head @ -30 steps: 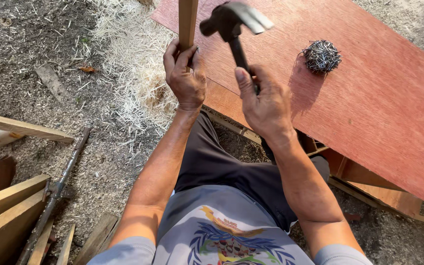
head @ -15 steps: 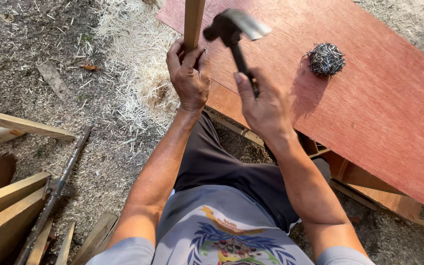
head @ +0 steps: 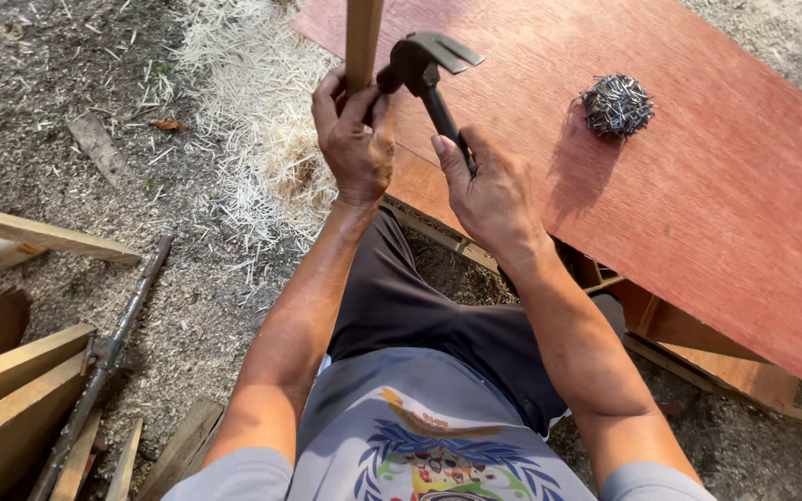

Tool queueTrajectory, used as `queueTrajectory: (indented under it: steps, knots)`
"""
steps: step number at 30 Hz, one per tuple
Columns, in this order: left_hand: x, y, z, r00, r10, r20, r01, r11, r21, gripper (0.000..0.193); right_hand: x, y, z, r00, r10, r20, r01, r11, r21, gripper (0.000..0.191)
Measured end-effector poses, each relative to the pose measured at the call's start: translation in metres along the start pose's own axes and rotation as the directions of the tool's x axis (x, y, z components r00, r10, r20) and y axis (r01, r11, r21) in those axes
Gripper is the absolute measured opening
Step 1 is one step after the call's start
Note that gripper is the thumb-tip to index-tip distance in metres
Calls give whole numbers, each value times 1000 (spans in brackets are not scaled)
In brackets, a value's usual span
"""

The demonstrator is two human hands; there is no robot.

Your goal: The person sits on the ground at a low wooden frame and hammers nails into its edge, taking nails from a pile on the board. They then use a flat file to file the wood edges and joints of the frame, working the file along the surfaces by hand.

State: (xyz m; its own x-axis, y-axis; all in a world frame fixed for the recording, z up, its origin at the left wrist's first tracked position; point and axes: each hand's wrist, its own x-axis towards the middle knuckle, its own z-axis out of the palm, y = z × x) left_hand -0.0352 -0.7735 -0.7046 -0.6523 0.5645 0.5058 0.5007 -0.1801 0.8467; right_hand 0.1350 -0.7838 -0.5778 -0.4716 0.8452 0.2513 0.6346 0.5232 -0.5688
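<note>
Wood strip [head: 362, 42]: upright, long axis running up out of the top of the frame, above the edge of the red board [head: 698, 186].
Left hand [head: 355, 139]: fingers clamped round the lower end of the wood strip, steadying it.
Hammer [head: 429, 79]: dark claw head just right of the wood strip, striking face turned towards it; whether it touches cannot be told. Handle slants down and right.
Right hand [head: 494, 190]: closed round the hammer's handle, lower than the left hand and right of the strip.
Nails [head: 616, 105]: loose heap on the red board, well to the right (neither hand touches it).
</note>
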Motion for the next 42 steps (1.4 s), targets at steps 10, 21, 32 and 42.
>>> queueTrajectory:
  steps: [10,21,32,42]
  knots:
    - [-16,-3,4,929,-269,-254,284,958,25,50,-6,7,2,991,-7,-134,31,984,176,36]
    - [12,-8,17,647,-607,462,676,177,-715,91,-15,1,-19,959,-52,-278,95,985,144,28]
    - [30,-5,12,558,-576,597,676,-102,-730,76,-10,5,-13,970,-70,-231,89,994,69,28]
    - [34,3,20,564,-638,524,629,-80,-773,63,0,-4,-2,996,90,-8,-90,996,13,27]
